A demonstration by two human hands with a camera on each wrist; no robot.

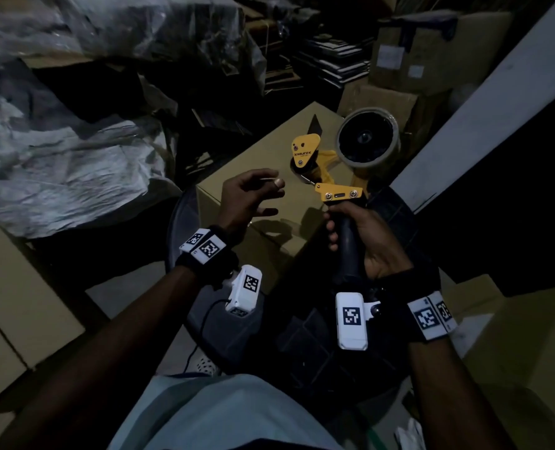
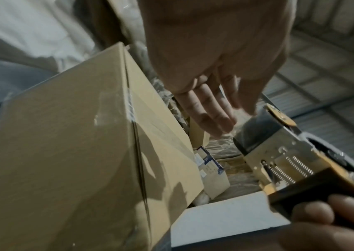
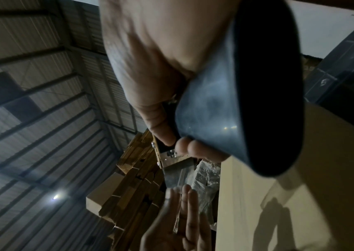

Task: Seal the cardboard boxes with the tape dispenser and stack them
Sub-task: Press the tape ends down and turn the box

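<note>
A closed cardboard box [image 1: 263, 164] stands on a dark round stool [image 1: 181, 216] in front of me. Clear tape runs along its seam [image 2: 130, 101]. My right hand [image 1: 347, 232] grips the black handle of a yellow tape dispenser [image 1: 321, 157], held above the box's right side with its tape roll [image 1: 367, 141] to the far right. My left hand [image 1: 269, 196] hovers over the box just left of the dispenser's front, fingers straight and slightly spread, holding nothing I can make out. In the left wrist view its fingers [image 2: 210, 112] reach toward the dispenser [image 2: 279, 156].
Crumpled plastic sheeting [image 1: 58, 151] is piled at the left. Flat cardboard boxes [image 1: 9, 303] lie at the lower left, more boxes [image 1: 432, 60] stand at the back right and one [image 1: 523, 352] at the lower right. A white pillar [image 1: 497, 108] slants along the right.
</note>
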